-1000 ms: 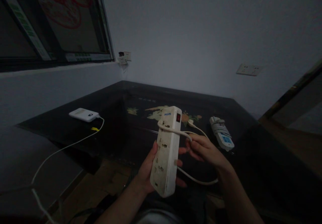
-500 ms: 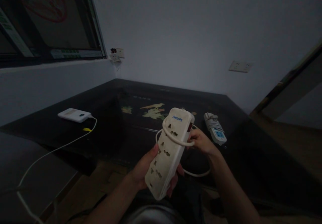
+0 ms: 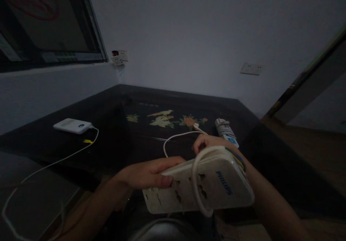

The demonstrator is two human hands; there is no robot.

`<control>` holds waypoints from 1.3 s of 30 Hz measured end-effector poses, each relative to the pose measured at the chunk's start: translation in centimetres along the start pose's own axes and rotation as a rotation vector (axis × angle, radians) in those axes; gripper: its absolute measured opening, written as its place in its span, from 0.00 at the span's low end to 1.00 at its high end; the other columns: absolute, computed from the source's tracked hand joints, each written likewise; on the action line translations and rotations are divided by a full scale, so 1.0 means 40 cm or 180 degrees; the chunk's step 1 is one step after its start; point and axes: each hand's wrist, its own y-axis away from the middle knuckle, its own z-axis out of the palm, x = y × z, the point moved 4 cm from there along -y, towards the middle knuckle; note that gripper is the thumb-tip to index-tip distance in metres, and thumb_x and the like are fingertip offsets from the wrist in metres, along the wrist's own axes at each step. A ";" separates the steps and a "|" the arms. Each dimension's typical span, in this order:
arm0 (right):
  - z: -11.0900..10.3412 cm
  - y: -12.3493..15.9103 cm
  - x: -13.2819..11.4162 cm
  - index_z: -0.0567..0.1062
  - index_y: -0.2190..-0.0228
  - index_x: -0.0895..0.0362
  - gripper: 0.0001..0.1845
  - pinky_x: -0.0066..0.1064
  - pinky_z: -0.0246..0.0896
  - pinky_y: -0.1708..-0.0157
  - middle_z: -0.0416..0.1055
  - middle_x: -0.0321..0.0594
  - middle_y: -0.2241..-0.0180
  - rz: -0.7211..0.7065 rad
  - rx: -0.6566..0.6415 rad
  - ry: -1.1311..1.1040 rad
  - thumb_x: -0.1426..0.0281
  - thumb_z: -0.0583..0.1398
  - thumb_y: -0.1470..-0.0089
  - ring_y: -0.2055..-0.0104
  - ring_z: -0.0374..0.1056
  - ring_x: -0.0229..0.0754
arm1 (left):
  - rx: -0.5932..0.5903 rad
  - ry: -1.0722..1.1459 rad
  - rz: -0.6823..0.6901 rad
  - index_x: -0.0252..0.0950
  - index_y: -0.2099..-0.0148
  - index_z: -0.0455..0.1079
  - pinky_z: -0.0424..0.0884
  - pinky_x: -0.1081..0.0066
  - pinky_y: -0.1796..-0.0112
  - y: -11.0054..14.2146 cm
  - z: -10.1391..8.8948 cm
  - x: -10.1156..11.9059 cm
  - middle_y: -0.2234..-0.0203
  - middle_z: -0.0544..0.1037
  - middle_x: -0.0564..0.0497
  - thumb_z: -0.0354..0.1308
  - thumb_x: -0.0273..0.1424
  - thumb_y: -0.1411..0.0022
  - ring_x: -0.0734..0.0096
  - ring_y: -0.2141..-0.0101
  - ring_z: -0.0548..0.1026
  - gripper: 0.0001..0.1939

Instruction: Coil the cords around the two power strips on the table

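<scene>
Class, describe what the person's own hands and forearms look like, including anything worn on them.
The left hand and right hand are ungloved. The left forearm and right forearm are bare where they show, with no sleeve in view. In this dim light, no ring, watch or bracelet can be made out.

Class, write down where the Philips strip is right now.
In the head view, the Philips strip is low and right of centre, held in the left hand, with the right hand by its far edge.
</scene>
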 end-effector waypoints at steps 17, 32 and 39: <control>-0.113 -0.090 -0.207 0.79 0.77 0.59 0.06 0.27 0.46 0.77 0.66 0.32 0.83 0.0029 0.1711 0.1838 0.69 0.65 0.54 0.79 0.57 0.32 | 0.1373 -0.3428 -0.0899 0.46 0.49 0.69 0.66 0.68 0.65 0.030 -0.087 0.045 0.69 0.79 0.49 0.51 0.47 0.39 0.58 0.70 0.76 0.20; -0.002 -0.085 -0.189 0.77 0.71 0.59 0.10 0.28 0.50 0.72 0.74 0.41 0.73 0.0000 0.2815 0.1833 0.72 0.56 0.43 0.72 0.66 0.38 | 0.2424 -0.3193 -0.1043 0.41 0.42 0.64 0.67 0.62 0.59 0.047 -0.197 -0.028 0.58 0.78 0.41 0.52 0.46 0.40 0.51 0.60 0.76 0.27; 0.051 -0.066 -0.198 0.76 0.67 0.59 0.10 0.30 0.54 0.68 0.75 0.44 0.69 -0.0076 0.3094 0.1671 0.71 0.55 0.41 0.67 0.69 0.43 | 0.2504 -0.2884 -0.0669 0.40 0.42 0.64 0.67 0.63 0.56 0.038 -0.194 -0.036 0.54 0.77 0.42 0.53 0.43 0.40 0.53 0.56 0.75 0.26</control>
